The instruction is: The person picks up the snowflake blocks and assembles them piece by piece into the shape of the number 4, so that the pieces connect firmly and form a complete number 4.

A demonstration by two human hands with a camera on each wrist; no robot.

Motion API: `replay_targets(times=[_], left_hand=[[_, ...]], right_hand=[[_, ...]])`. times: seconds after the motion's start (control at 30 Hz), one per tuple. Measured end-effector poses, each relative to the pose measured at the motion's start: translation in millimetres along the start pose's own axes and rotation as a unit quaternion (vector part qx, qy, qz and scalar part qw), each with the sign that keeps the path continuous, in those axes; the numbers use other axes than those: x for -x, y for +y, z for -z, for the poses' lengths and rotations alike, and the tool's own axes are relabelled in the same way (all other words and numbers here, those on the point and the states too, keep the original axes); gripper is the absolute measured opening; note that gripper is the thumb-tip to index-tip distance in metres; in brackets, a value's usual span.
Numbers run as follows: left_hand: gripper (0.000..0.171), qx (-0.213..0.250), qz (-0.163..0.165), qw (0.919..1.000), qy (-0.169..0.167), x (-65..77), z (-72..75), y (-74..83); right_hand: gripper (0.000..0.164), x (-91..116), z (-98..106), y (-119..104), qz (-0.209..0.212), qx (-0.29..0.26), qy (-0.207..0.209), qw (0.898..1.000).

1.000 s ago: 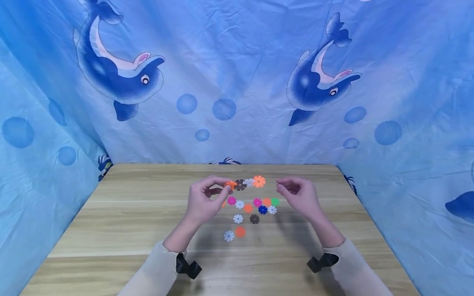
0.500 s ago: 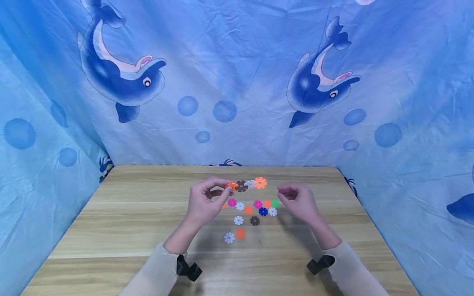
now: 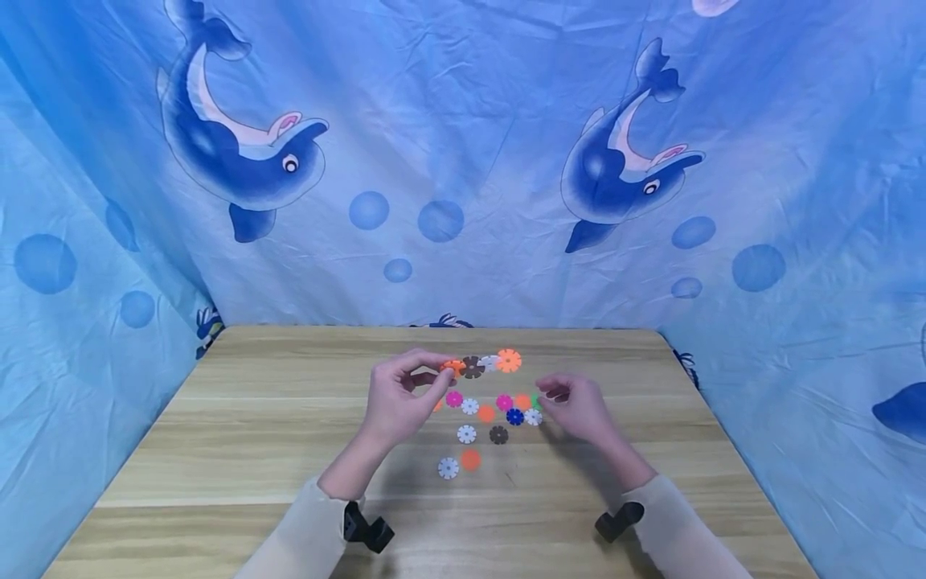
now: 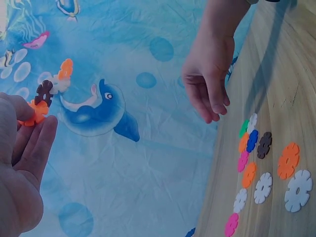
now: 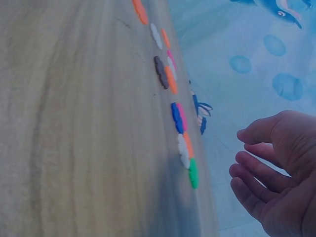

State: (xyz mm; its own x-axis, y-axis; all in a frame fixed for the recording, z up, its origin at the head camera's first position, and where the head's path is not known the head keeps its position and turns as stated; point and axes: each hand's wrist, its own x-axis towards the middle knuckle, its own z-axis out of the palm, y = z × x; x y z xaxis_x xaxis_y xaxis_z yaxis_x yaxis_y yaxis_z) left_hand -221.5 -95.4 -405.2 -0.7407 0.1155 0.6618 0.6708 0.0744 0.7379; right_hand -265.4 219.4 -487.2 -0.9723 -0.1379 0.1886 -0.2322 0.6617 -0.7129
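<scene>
My left hand (image 3: 401, 396) pinches an orange notched plastic disc (image 3: 452, 367) between thumb and fingers, above the table. It forms one end of a joined row: beyond it come a brown disc (image 3: 473, 367), a white disc (image 3: 489, 363) and a second orange disc (image 3: 510, 360). The row slants upward in the left wrist view. My right hand (image 3: 579, 408) hovers beside the loose pieces with nothing in it, its fingers loosely bent in the right wrist view. From the head, its fingertips partly cover a green disc (image 5: 193, 174); the right wrist view shows them apart.
Loose discs lie flat on the wooden table (image 3: 239, 450), among them a blue one (image 3: 515, 416), a dark brown one (image 3: 498, 435), several white ones and pink ones. Nearest me are a white disc (image 3: 448, 468) and an orange disc (image 3: 470, 459). A dolphin-printed cloth (image 3: 470, 121) surrounds the table.
My right hand has moved down and slightly left, toward the green disc. My left hand keeps its pinch on the joined row, nearly still. The head view has shifted slightly.
</scene>
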Motion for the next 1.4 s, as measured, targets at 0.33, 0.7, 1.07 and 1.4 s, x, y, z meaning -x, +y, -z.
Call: replay_targets(times=[0.33, 0.7, 1.07, 1.4], left_hand=[[0.016, -0.006, 0.003, 1.0000, -0.001, -0.3, -0.9, 1.5], [0.015, -0.007, 0.003, 1.0000, -0.004, -1.7, -1.4, 5.5], [0.015, -0.008, 0.003, 1.0000, -0.003, -0.2, -1.6, 6.0], [0.015, -0.007, 0.003, 1.0000, -0.003, 0.0, -3.2, 4.8]], right_hand=[[0.029, 1.1, -7.9, 0.6, -0.024, 0.012, -0.006, 1.000], [0.032, 2.5, -17.7, 5.3, -0.065, -0.001, -0.045, 0.997], [0.028, 4.1, -22.5, 10.3, -0.027, 0.072, -0.043, 0.996], [0.026, 3.3, -25.9, 8.1, -0.003, 0.164, -0.042, 0.986]])
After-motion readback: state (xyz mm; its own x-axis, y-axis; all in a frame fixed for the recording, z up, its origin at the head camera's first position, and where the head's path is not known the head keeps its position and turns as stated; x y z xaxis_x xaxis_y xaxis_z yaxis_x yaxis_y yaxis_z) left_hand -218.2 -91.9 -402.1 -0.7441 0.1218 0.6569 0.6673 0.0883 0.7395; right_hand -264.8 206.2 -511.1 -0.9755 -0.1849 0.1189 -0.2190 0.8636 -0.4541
